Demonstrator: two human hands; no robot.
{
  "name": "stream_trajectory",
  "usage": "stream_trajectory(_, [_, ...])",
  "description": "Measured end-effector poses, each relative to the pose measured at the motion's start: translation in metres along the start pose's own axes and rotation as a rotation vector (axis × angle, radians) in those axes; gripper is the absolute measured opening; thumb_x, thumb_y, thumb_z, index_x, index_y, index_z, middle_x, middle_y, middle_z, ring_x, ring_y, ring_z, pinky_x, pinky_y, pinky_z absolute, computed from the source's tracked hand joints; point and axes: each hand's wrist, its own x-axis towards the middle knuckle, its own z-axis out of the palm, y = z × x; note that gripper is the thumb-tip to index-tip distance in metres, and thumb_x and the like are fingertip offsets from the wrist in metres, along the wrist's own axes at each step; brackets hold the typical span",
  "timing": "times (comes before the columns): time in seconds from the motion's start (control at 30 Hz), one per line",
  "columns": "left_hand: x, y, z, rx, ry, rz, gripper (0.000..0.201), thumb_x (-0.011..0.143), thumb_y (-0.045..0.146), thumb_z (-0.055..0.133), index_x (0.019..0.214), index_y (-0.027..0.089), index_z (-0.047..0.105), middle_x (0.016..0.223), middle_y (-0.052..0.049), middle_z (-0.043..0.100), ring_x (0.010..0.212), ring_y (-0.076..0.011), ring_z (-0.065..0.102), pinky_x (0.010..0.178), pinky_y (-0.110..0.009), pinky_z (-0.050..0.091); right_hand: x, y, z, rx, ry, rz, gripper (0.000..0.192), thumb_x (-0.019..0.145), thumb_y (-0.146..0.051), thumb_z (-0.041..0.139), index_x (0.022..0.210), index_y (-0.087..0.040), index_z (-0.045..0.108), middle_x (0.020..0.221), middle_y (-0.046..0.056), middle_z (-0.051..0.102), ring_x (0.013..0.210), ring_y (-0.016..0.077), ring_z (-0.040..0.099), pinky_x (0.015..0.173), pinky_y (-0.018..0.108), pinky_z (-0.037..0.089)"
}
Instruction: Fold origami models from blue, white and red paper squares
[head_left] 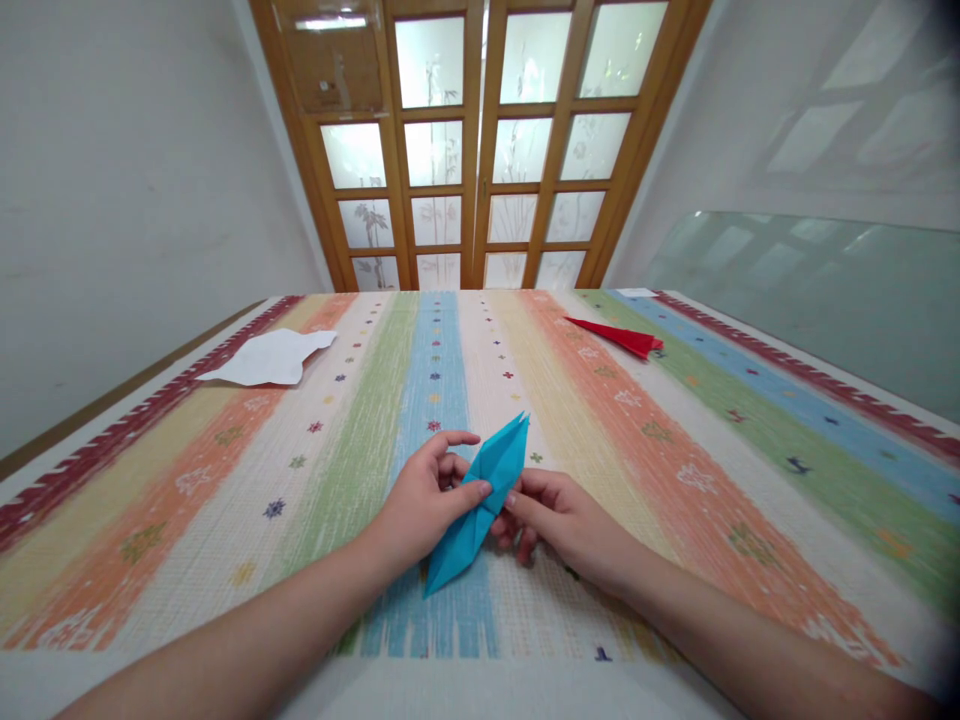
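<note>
A folded piece of blue paper (501,457), long and pointed at both ends, is held tilted above the front middle of the table. My left hand (427,490) pinches it from the left, with the thumb lying across its face and the fingers partly hidden behind it. From the right, my right hand (551,515) grips the paper's edge near its middle between thumb and fingers. Small split tips show at the paper's upper end, and its lower point reaches down toward the tablecloth.
A striped tablecloth (360,500) covers the table. Toward the back left lies a crumpled white sheet (266,358). A narrow folded red paper piece (619,337) rests at the back right. Wooden doors with glass panes (472,150) stand beyond, and a glass panel (817,290) leans along the right wall.
</note>
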Motion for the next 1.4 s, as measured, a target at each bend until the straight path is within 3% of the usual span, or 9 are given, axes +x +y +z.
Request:
stream_trajectory(0.2, [0.002, -0.001, -0.002, 0.015, 0.039, -0.026, 0.042, 0.071, 0.024, 0.081, 0.108, 0.016, 0.064, 0.069, 0.006, 0.054, 0.060, -0.0088, 0.051, 0.058, -0.022, 0.039, -0.001, 0.000, 0.001, -0.026, -0.031, -0.036, 0.042, 0.089, -0.056, 0.063, 0.101, -0.016, 0.064, 0.081, 0.007, 0.071, 0.070, 0.0172, 0.068, 0.052, 0.024, 0.051])
stream_trajectory(0.37, [-0.001, -0.001, 0.001, 0.009, 0.031, -0.032, 0.041, 0.069, 0.028, 0.083, 0.105, 0.016, 0.066, 0.072, 0.003, 0.059, 0.065, -0.0112, 0.057, 0.063, -0.024, 0.043, -0.001, -0.001, 0.002, -0.074, -0.005, -0.026, 0.039, 0.089, -0.052, 0.065, 0.107, -0.017, 0.065, 0.081, 0.006, 0.068, 0.069, 0.0166, 0.065, 0.048, 0.022, 0.049])
stream_trajectory(0.6, [-0.001, 0.005, 0.002, -0.009, 0.016, -0.116, 0.035, 0.076, 0.044, 0.077, 0.091, 0.013, 0.069, 0.080, -0.006, 0.070, 0.070, -0.0160, 0.062, 0.067, -0.028, 0.048, 0.001, 0.002, 0.000, -0.043, 0.006, 0.004, 0.037, 0.088, -0.050, 0.065, 0.102, -0.016, 0.063, 0.077, 0.004, 0.067, 0.058, 0.0128, 0.059, 0.047, 0.023, 0.049])
stream_trajectory(0.9, [-0.001, 0.007, 0.000, 0.008, 0.035, -0.126, 0.033, 0.074, 0.045, 0.077, 0.075, 0.015, 0.064, 0.062, 0.002, 0.058, 0.056, -0.0100, 0.049, 0.056, -0.023, 0.036, -0.002, 0.000, 0.003, -0.023, 0.005, 0.002, 0.041, 0.087, -0.057, 0.065, 0.093, -0.017, 0.061, 0.069, 0.000, 0.062, 0.055, 0.0120, 0.058, 0.048, 0.023, 0.046])
stream_trajectory(1.07, [0.000, 0.005, 0.000, -0.067, -0.009, -0.143, 0.036, 0.072, 0.047, 0.079, 0.073, 0.016, 0.060, 0.062, 0.002, 0.057, 0.056, -0.0104, 0.051, 0.056, -0.024, 0.039, -0.003, -0.004, 0.003, 0.007, 0.017, -0.013, 0.048, 0.088, -0.065, 0.058, 0.076, -0.019, 0.057, 0.059, -0.001, 0.056, 0.050, 0.0121, 0.053, 0.049, 0.025, 0.045])
stream_trajectory(1.4, [0.000, 0.000, 0.000, -0.039, -0.112, -0.158, 0.044, 0.076, 0.056, 0.075, 0.069, 0.017, 0.055, 0.060, 0.001, 0.058, 0.054, -0.0114, 0.053, 0.057, -0.026, 0.043, -0.004, -0.009, 0.002, 0.023, -0.053, -0.017, 0.052, 0.086, -0.067, 0.060, 0.070, -0.018, 0.059, 0.059, -0.002, 0.050, 0.050, 0.0102, 0.041, 0.051, 0.025, 0.035])
